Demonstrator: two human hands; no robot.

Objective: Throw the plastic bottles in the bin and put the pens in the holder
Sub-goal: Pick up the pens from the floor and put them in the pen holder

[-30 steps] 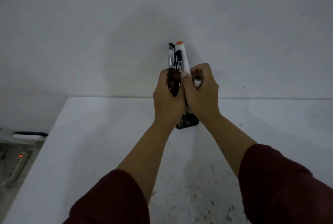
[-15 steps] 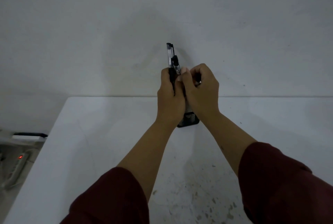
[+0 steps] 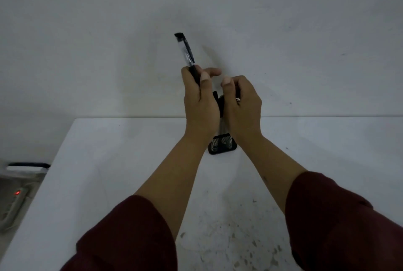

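A black mesh pen holder (image 3: 222, 144) stands on the white table near the back wall, mostly hidden behind my two hands. My left hand (image 3: 199, 103) is closed around a clear pen with a black cap (image 3: 185, 51), which tilts up and to the left above the holder. My right hand (image 3: 242, 105) is curled around the tops of pens standing in the holder; a black pen top (image 3: 218, 99) shows between my hands. No plastic bottle or bin is in view.
The white table (image 3: 104, 172) ends at a left edge, with speckled marks near me. Beyond that edge, lower down, lies a power strip (image 3: 13, 203) with a red light. A plain wall (image 3: 305, 42) rises right behind the table.
The white marker with the orange cap and a black pen have gone down into the holder under my right hand. My left hand has lifted and tilted its clear pen leftward, apart from the right hand.
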